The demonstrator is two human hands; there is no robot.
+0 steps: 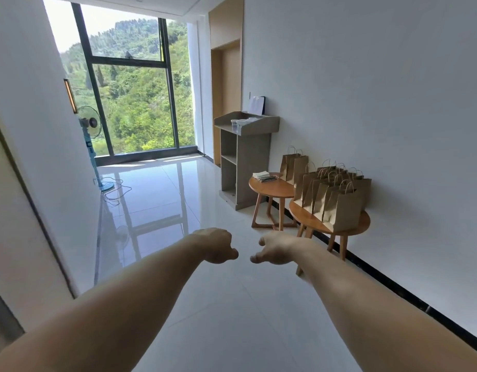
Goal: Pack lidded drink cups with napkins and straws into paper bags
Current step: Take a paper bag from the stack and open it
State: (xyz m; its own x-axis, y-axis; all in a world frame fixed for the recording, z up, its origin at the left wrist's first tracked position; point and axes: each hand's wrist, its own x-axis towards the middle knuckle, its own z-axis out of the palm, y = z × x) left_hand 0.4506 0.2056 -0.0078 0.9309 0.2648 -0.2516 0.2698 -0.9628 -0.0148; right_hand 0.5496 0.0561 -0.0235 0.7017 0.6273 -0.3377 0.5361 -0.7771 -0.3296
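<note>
Both arms reach forward over the glossy tiled floor, the left hand [218,245] and right hand [277,249] near each other but apart, fingers drooping loosely and holding nothing. The brown paper bags [336,208] stand crowded on the nearer round wooden table [309,218] by the right wall. A pair of bags [293,166] shares the farther round table [272,187] with a stack of napkins [263,175], and clear cups [238,124] sit on the grey lectern [249,167] beyond.

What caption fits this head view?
Left hand and right hand stretch out empty; paper bags stand on round tables, cups on the grey stand.
</note>
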